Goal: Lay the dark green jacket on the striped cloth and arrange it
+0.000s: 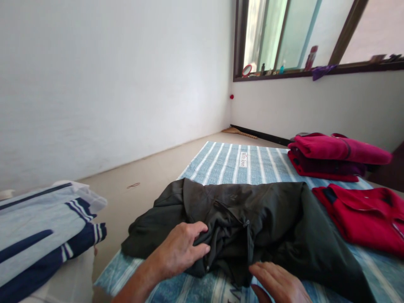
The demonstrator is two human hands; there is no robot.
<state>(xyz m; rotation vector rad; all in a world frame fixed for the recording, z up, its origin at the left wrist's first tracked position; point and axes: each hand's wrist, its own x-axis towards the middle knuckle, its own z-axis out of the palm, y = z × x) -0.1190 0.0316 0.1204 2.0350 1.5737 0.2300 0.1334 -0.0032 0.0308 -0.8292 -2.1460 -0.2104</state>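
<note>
A dark green zip-up jacket (274, 210) lies spread and rumpled on the blue-and-white striped cloth (221, 162) in front of me. Its zipper runs down the middle, with creased fabric bunched around it. My left hand (181, 248) is over the jacket's left-centre part, thumb and forefinger apart, fingertips beside the bunched folds. At the bottom edge of the view, my right hand (280, 282) reaches in by the lower end of the zipper, its fingers extended and the thumb below them. No fabric shows gripped in either hand; part of the right hand is cut off.
Folded red clothing (372, 214) lies right of the jacket. Behind it stands a stack of pink and red folded clothes (337, 151). Light grey clothes with navy stripes (47, 235) are piled at left. A window sill (296, 75) holding small items runs along the back wall.
</note>
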